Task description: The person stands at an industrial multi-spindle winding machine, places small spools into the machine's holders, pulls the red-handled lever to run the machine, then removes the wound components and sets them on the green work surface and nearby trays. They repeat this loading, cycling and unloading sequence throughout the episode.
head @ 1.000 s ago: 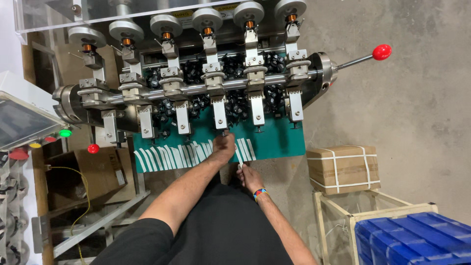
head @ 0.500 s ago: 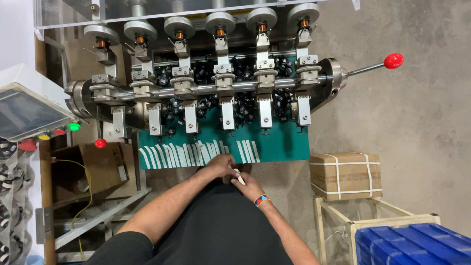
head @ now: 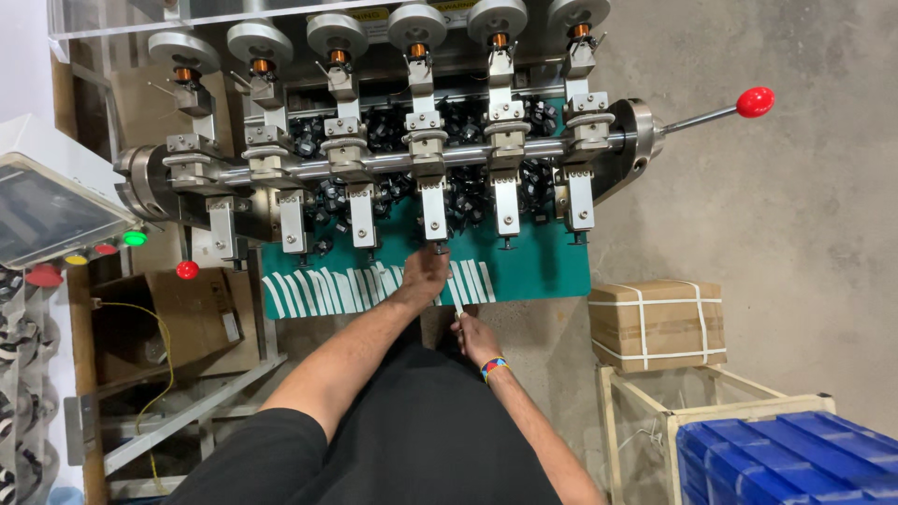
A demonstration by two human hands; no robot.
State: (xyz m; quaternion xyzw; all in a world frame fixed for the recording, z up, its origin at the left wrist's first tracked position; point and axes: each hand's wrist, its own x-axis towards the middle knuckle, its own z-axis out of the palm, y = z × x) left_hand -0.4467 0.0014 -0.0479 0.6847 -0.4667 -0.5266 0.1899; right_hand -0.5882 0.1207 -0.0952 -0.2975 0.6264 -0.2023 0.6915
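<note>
Pinching a thin, light white strip (head: 457,304), your right hand (head: 477,339) should grip its end; left hand (head: 426,273) touches the fixture (head: 434,210), grip unclear.

factory workshop; multi-spindle winding machine (head: 412,159); concrete floor (head: 795,215); stacked crates (head: 786,458)

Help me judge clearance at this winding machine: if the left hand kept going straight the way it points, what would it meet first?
Probably the metal holder hanging over the green mat. The left hand reaches up toward its lower tip, seemingly at or just below it; depth is unclear, so contact can't be confirmed.
</note>
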